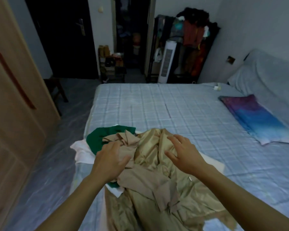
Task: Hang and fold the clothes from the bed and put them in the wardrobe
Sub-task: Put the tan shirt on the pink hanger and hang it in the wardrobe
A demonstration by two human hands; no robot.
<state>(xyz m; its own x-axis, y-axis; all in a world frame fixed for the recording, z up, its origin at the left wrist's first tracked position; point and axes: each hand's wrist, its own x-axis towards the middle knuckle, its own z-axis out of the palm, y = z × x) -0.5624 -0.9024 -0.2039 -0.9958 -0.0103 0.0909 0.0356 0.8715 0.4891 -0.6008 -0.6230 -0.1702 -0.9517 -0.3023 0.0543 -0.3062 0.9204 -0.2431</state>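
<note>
A crumpled beige cloth garment with a shiny golden lining (150, 180) lies heaped at the near left corner of the bed with the pale blue checked sheet (173, 110), its lower part cut off by the frame edge. Under it, mostly hidden, lie a dark green garment (97, 137) and a white one (82, 152) (what kind of clothes they are cannot be made out). The left hand (110, 157) lies over the beige folds and the right hand (185, 155) over the lining, both with fingers spread and loose, grasping nothing; whether they touch the cloth is unclear. A blue and purple pillow (257, 119) lies to the right, and a light wooden wardrobe door (15, 97) stands at the left. A dim clothes rack (195, 34) stands far behind.
</note>
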